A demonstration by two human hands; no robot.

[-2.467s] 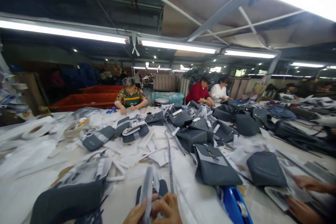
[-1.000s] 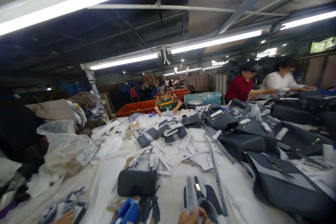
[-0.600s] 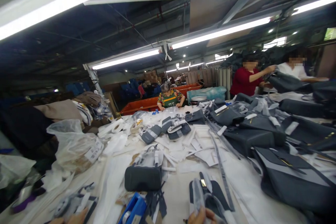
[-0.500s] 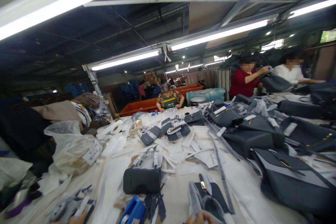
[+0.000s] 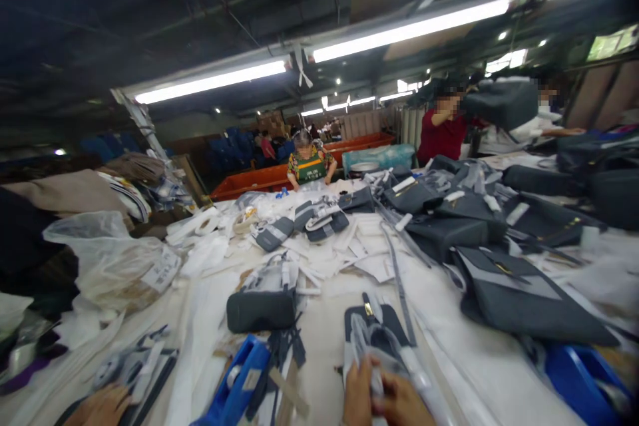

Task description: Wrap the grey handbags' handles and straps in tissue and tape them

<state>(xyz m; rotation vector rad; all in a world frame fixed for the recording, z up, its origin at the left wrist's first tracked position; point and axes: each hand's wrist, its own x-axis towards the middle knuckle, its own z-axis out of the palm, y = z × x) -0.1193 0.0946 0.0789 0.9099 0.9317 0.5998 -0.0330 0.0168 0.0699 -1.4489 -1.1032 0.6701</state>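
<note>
A small dark grey bag (image 5: 398,321) with a gold clasp lies flat near the bottom centre, its straps covered in translucent white wrapping (image 5: 368,335). My left hand (image 5: 358,387) is closed round part of the wrapped strap, thumb and fingers together. Right beside it, my right hand (image 5: 401,401) curls its fingers on the same wrapped strap, from the right. Both hands are over the lower end of the bag, and the exact grip is slightly blurred.
Blue tape dispensers lie left (image 5: 238,376) and right (image 5: 582,379). Another person's hand (image 5: 102,405) rests on a wrapped bag at lower left. A dark bag (image 5: 262,309) stands ahead; more bags (image 5: 529,293) pile up right. People work across the table.
The view has tilted down and shifted right. Both my hands now show on the wrapped strap, where only fingers showed before. The person in red has raised a dark bag higher.
</note>
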